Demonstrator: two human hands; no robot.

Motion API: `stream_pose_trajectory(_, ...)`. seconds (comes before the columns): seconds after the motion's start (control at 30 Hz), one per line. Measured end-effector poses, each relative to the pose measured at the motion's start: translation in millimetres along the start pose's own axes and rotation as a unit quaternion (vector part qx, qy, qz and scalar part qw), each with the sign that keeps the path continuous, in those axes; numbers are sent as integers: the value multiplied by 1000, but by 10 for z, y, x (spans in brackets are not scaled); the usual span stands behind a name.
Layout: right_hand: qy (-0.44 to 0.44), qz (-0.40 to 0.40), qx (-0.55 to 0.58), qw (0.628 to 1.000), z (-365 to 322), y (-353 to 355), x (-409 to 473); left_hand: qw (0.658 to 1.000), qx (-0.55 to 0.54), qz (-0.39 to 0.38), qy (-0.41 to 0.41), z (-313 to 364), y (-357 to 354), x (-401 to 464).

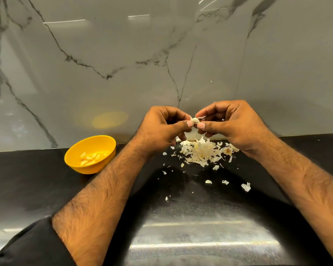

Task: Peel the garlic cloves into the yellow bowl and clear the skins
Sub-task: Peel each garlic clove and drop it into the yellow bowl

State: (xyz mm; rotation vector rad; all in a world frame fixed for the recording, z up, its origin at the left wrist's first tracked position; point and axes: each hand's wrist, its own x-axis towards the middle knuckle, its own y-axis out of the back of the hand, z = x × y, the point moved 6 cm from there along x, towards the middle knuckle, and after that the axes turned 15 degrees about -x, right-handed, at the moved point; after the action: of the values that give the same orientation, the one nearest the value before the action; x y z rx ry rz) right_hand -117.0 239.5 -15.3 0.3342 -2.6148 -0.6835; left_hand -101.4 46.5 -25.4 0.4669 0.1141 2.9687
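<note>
Head view, looking down at two bare forearms reaching in from the bottom corners to meet at the centre of the frame. The left hand (162,127) and right hand (229,125) are raised above a black surface (37,179), fingers curled inward. Between the two thumbs and the fingertips they pinch a small garlic clove (195,120), with loose papery skin sticking out around it. Directly below the hands lies a pile of white garlic skins (202,152) on the surface, with smaller scraps scattered toward the lower right. A yellow bowl (75,162) sits at centre left, well apart from the pile, just beside the left forearm. Inside it rest several peeled cloves (89,159). A grey marble wall (123,45) with dark veins fills the upper half. A black sleeve (27,246) shows at lower left.
</note>
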Motion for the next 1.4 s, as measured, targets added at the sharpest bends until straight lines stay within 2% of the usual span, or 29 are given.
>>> stream_pose_trajectory(0.3,24,13,-66,997,-34,-46,-16,1000,-30,2,8,-8,-6,-8)
stream_pose_trajectory(0.53,101,86,-214,968,-148,-91,-81,997,61,35,-33,15,-43,-19)
stream_pose_trajectory(0.77,130,95,-308,938,-212,-105,-67,992,102,31,-70,86,-36,-37)
stream_pose_trajectory(0.87,93,54,-268,957,-142,-95,-68,991,104,38,-73,86,-12,-30)
stream_pose_trajectory(0.97,35,15,-146,989,-68,-60,-52,991,113,50,-60,59,41,-9)
stream_pose_trajectory(1.07,-12,10,-41,999,6,-20,-29,992,113,45,-42,19,48,1)
stream_pose_trajectory(1.2,-51,-28,53,997,101,-59,-23,998,11,24,-52,60,-16,-13)
stream_pose_trajectory(1.3,-67,-67,77,993,133,-119,-36,998,-26,18,-62,70,-34,-24)
stream_pose_trajectory(1.4,-70,-62,49,994,152,-133,-43,998,-34,13,-58,46,-23,-19)
